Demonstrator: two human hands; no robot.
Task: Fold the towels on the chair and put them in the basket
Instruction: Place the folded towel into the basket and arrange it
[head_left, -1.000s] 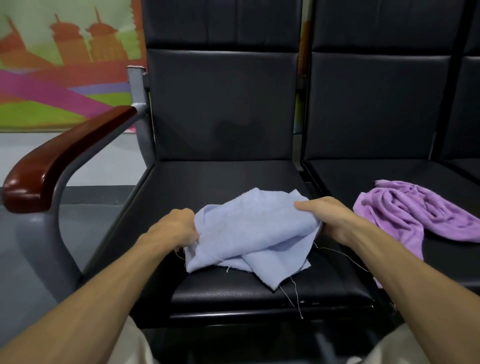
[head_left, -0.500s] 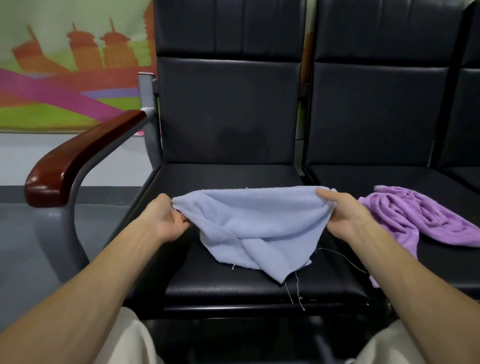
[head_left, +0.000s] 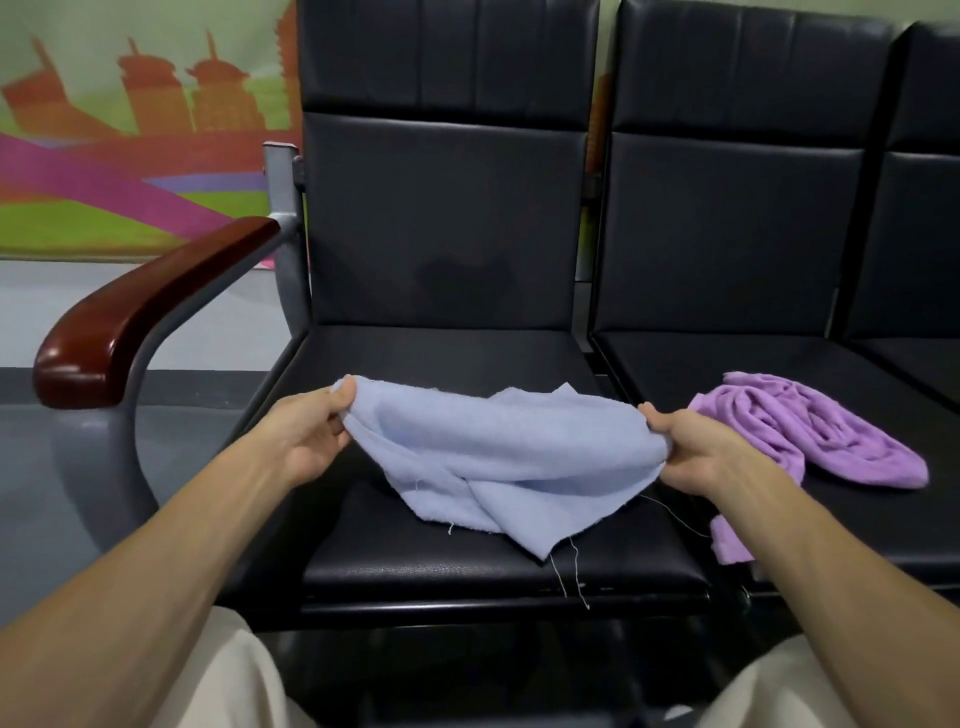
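The left hand (head_left: 311, 436) and the right hand (head_left: 696, 452) each pinch a corner of the light blue towel (head_left: 498, 457), which hangs between them onto the black chair seat (head_left: 467, 566), while the crumpled purple towel (head_left: 810, 441) lies just beyond the right hand.

Left, armrest (head_left: 156, 306) (right, purple towel (head_left: 810, 431))

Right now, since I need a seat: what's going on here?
A person holds a blue towel stretched between both hands above a black chair seat, the left hand and right hand each pinching an upper corner. Its lower part sags onto the seat, unfolded. A purple towel lies crumpled on the next seat.
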